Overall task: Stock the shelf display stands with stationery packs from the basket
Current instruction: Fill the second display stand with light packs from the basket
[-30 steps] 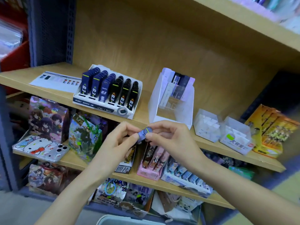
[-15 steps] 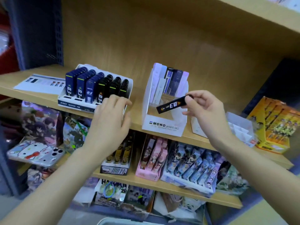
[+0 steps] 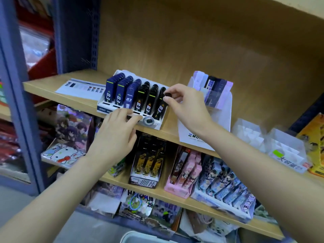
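- right hand [image 3: 184, 106] pinches the top end of a black pack [image 3: 160, 108] between thumb and fingertips. The pack leans with its lower end in the rightmost row of the display stand [image 3: 156, 126]
- left hand [image 3: 114, 135] is apart from the right, fingers pretty much straight, lying on the stand's front edge
- the stand is white with "51357" on its front lip. It holds three rows of blue packs [image 3: 121, 92], then three black rows. The fronts read something like "E0", and one blue says "0.3"
- just right of it is a taller white stand [image 3: 224, 118] with "MO" showing by the wrist, and purple and dark packs [image 3: 215, 88] inside
- farther right are clear boxes [image 3: 249, 135], one with a green sticker and Chinese writing I can't read
- a printed sheet [image 3: 80, 87] lies flat left of the display stand
- it's all on a wooden shelf [image 3: 49, 81], and a pale basket [image 3: 140, 236] rim peeks in at the bottom edge
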### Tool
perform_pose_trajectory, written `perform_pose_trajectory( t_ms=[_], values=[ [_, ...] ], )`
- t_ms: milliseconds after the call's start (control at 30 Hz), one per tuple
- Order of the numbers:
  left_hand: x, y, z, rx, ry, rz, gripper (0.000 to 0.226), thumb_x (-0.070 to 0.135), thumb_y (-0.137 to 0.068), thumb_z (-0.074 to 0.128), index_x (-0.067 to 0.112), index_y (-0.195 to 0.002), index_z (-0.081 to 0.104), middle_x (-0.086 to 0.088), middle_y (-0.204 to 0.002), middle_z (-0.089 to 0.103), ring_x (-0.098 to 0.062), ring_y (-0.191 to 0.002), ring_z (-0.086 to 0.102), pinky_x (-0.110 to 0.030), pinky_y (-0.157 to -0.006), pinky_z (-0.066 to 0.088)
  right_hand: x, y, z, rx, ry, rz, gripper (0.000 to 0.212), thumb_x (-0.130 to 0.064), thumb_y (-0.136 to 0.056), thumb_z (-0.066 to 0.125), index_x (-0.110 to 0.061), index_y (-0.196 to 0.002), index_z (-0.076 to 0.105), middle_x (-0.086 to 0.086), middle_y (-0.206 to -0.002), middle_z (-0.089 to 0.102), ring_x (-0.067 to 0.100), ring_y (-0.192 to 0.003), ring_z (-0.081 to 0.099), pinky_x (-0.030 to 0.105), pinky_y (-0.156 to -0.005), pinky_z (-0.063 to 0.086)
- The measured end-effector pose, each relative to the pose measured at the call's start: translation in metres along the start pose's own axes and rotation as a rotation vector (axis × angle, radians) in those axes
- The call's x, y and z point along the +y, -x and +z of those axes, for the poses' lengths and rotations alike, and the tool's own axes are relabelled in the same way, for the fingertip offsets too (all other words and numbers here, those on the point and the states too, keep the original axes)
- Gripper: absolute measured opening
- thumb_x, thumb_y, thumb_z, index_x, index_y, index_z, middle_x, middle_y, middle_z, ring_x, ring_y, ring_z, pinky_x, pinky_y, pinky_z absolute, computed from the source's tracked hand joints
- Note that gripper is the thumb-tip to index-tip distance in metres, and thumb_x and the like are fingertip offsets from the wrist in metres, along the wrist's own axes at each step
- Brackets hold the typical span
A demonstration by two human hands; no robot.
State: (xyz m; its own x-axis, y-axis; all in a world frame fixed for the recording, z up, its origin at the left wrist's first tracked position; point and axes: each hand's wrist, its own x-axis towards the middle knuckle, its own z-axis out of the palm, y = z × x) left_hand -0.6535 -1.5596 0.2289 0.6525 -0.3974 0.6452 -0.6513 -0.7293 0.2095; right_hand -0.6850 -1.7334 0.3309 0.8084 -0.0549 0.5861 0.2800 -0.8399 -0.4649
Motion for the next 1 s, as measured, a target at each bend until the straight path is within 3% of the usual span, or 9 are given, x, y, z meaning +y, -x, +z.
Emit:
perform_pose_trajectory(
  t_ms=[267, 467, 567, 667, 733, 833, 1000],
  values=[
    [0.001, -0.001, 0.001, 0.005, 0.044, -0.022, 0.034, 0.009, -0.084, 0.06, 0.011, -0.118, 0.059, -0.012, -0.117, 0.053, -0.031, -0.114, 0.046, -0.044, -0.094, 0.04, 0.0, -0.008, -0.003, -0.111, 0.074, -0.01, 0.008, -0.014, -0.09, 0.062, -0.019, -0.095, 0.066, -0.005, -0.08, 0.063, 0.01, -0.076, 0.061, 0.009, -0.068, 0.046],
    [0.001, -0.001, 0.001, 0.005, 0.044, -0.029, 0.033, 0.009, -0.083, 0.061, 0.011, -0.116, 0.06, -0.013, -0.115, 0.054, -0.031, -0.112, 0.046, -0.044, -0.093, 0.039, 0.002, -0.011, -0.001, -0.164, 0.052, 0.007, 0.016, -0.013, -0.088, 0.066, -0.021, -0.09, 0.053, 0.005, -0.087, 0.063, 0.02, -0.08, 0.065, 0.031, -0.081, 0.053],
    [0.002, -0.001, 0.001, 0.001, 0.044, -0.03, 0.033, 0.011, -0.084, 0.06, 0.011, -0.117, 0.06, -0.012, -0.116, 0.053, -0.031, -0.112, 0.046, -0.043, -0.094, 0.038, 0.002, -0.009, 0.002, -0.15, 0.184, -0.062, 0.015, -0.013, -0.086, 0.068, -0.019, -0.085, 0.054, -0.001, -0.091, 0.056, 0.015, -0.081, 0.059, 0.028, -0.08, 0.049],
    [0.002, -0.002, 0.0, -0.007, 0.02, -0.02, 0.033, 0.012, -0.085, 0.06, 0.01, -0.118, 0.06, -0.012, -0.117, 0.053, -0.032, -0.113, 0.047, -0.043, -0.094, 0.037, 0.002, -0.007, 0.003, -0.156, 0.236, -0.088, 0.011, -0.014, -0.087, 0.067, -0.016, -0.095, 0.059, -0.001, -0.099, 0.051, 0.015, -0.082, 0.056, 0.032, -0.083, 0.049],
    [0.001, -0.001, 0.0, 0.013, -0.009, -0.006, 0.03, 0.013, -0.086, 0.058, 0.01, -0.116, 0.06, -0.011, -0.113, 0.054, -0.031, -0.11, 0.048, -0.04, -0.093, 0.036, 0.002, -0.002, 0.003, -0.146, 0.269, -0.089, 0.021, -0.018, -0.09, 0.063, -0.015, -0.11, 0.058, -0.003, -0.105, 0.048, 0.015, -0.086, 0.054, 0.035, -0.085, 0.048],
    [0.002, 0.01, -0.005, 0.101, -0.071, 0.058, 0.026, 0.018, -0.084, 0.046, 0.008, -0.104, 0.06, -0.009, -0.095, 0.055, -0.029, -0.091, 0.05, -0.033, -0.08, 0.03, 0.0, 0.02, 0.002, -0.048, 0.295, -0.137, 0.027, -0.021, -0.094, 0.057, -0.015, -0.12, 0.054, -0.004, -0.11, 0.048, 0.011, -0.093, 0.05, 0.032, -0.081, 0.047],
    [0.006, 0.057, 0.005, 0.078, -0.148, 0.167, 0.026, 0.022, -0.083, 0.039, 0.008, -0.089, 0.06, -0.008, -0.083, 0.055, -0.029, -0.076, 0.05, -0.036, -0.075, 0.03, 0.017, 0.091, 0.013, 0.005, 0.363, -0.294, 0.02, -0.023, -0.095, 0.049, -0.01, -0.105, 0.06, 0.003, -0.099, 0.055, 0.013, -0.09, 0.046, 0.021, -0.072, 0.034]
  ],
)
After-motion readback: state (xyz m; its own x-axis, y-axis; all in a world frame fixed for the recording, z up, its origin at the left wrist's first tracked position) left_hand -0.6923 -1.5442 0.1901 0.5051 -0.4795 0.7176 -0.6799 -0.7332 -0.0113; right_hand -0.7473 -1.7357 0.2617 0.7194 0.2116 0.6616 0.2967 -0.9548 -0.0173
